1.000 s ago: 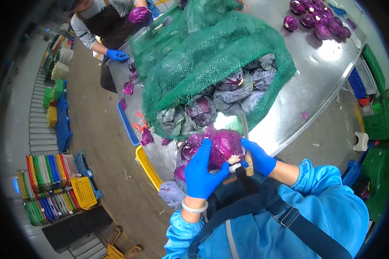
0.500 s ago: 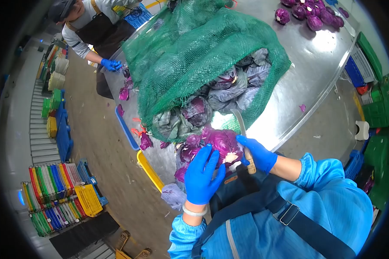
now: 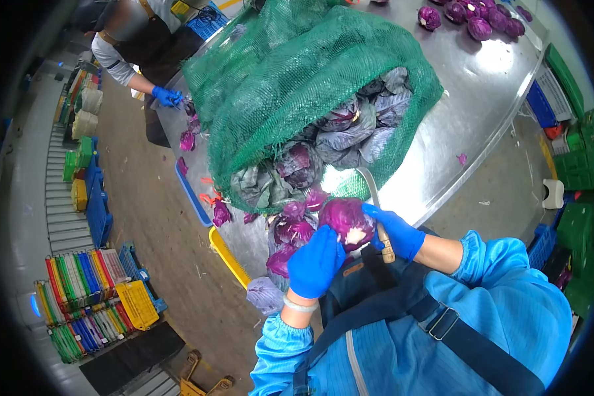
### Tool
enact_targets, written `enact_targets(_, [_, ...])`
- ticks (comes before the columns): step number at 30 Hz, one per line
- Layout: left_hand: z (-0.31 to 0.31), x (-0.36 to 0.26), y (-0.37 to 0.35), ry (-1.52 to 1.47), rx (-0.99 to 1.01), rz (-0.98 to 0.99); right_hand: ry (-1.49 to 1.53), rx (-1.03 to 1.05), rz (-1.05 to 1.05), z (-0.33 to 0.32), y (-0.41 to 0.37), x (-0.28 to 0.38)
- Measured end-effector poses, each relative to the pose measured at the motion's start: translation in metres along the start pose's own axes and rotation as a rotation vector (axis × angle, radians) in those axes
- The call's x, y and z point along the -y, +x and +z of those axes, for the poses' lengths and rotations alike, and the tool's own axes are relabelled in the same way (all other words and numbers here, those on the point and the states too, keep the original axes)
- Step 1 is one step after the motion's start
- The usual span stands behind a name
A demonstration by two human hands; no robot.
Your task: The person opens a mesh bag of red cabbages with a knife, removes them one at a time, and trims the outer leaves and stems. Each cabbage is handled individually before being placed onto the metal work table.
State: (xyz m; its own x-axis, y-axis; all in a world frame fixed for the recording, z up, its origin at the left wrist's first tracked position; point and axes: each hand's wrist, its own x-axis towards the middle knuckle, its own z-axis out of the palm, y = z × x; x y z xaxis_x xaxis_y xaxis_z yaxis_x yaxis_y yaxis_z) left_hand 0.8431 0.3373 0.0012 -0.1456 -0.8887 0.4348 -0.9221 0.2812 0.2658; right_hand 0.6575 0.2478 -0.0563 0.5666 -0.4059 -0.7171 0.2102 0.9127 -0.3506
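Observation:
A trimmed red cabbage (image 3: 342,219) with a pale cut stem end is between my two gloved hands, at the near edge of the table. My left hand (image 3: 315,262) presses against its left side, fingers close together. In my right hand (image 3: 399,234) is a knife (image 3: 385,245) with a wooden handle and a curved blade pointing away from me; this hand also touches the cabbage's right side. Loose purple leaves (image 3: 294,231) lie left of the cabbage. Just beyond, a green mesh sack (image 3: 297,86) gapes open, showing several untrimmed cabbages (image 3: 346,145).
The metal table (image 3: 435,152) carries several trimmed cabbages (image 3: 478,28) at the far right. A yellow basket (image 3: 228,257) and a blue one (image 3: 193,195) stand by its left edge. Across at the left, a co-worker's gloved hand (image 3: 167,96) rests near the table. Stacked crates (image 3: 79,277) line the floor.
The cabbage has turned, so its pale stem end faces me more and its surface looks smoother. My left fingers, spread over it before, have drawn together at its side. My right hand keeps the knife.

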Motion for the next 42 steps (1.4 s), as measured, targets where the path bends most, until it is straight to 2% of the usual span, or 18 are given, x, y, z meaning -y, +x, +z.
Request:
enact_targets(3, [-0.010, 0.001, 0.001, -0.047, 0.081, -0.201, -0.032, 0.069, 0.021, 0.008, -0.009, 0.004])
enact_targets(5, [-0.009, 0.022, -0.011, -0.291, -0.140, -0.677, -0.012, 0.165, 0.042, -0.001, -0.006, 0.003])
enact_targets(7, [-0.016, 0.032, 0.000, -0.405, -0.356, -0.882, 0.040, 0.248, 0.062, -0.003, -0.005, 0.005])
enact_targets(9, [-0.028, 0.031, 0.023, -0.388, -0.546, -0.822, 0.126, 0.309, 0.085, 0.000, -0.008, 0.008])
enact_targets(12, [-0.042, -0.002, 0.020, -0.478, -0.185, -0.688, 0.039, 0.217, -0.042, 0.006, -0.004, 0.007])
enact_targets(14, [-0.037, -0.023, 0.023, -0.268, -0.125, -0.554, -0.024, 0.173, -0.084, 0.002, -0.002, -0.001])
enact_targets(18, [-0.024, -0.024, 0.020, -0.126, -0.110, -0.483, -0.195, 0.010, -0.211, 0.010, -0.012, 0.003])
enact_targets(23, [-0.014, -0.014, 0.020, -0.125, -0.227, -0.481, -0.171, 0.124, -0.174, -0.009, -0.007, 0.004])
enact_targets(26, [-0.022, 0.004, 0.016, -0.636, -0.264, -1.155, 0.091, 0.249, -0.016, -0.050, 0.021, -0.015])
enact_targets(28, [-0.010, 0.045, -0.005, -0.742, -0.377, -1.223, -0.132, 0.357, -0.013, -0.076, 0.034, -0.019])
enact_targets(29, [0.001, 0.072, -0.026, -0.607, -0.271, -1.198, -0.403, 0.428, -0.118, -0.083, 0.032, -0.016])
enact_targets(31, [0.001, 0.084, -0.038, -0.257, -0.058, -1.020, 0.297, 0.612, 0.180, -0.073, 0.017, -0.007])
enact_targets(34, [0.000, 0.054, -0.023, -0.090, -0.209, -0.668, 0.273, 0.613, 0.237, -0.094, 0.034, -0.015])
enact_targets(35, [-0.004, 0.033, -0.017, -0.590, -0.159, -0.923, 0.332, 0.623, 0.277, -0.086, 0.027, -0.004])
enact_targets(36, [-0.006, 0.017, -0.011, -0.851, -0.073, -0.927, 0.104, 0.640, 0.035, -0.072, 0.015, 0.008])
enact_targets(38, [-0.015, -0.017, 0.016, -0.814, 0.007, -0.646, -0.366, 0.645, -0.443, -0.048, -0.004, 0.026])
enact_targets(40, [-0.011, -0.036, 0.036, -0.591, -0.060, -0.457, -0.865, 0.477, -0.610, -0.060, -0.001, 0.024])
enact_targets(42, [-0.007, -0.033, 0.040, -0.584, -0.064, -0.416, -0.934, 0.472, -0.695, -0.062, 0.003, 0.025])
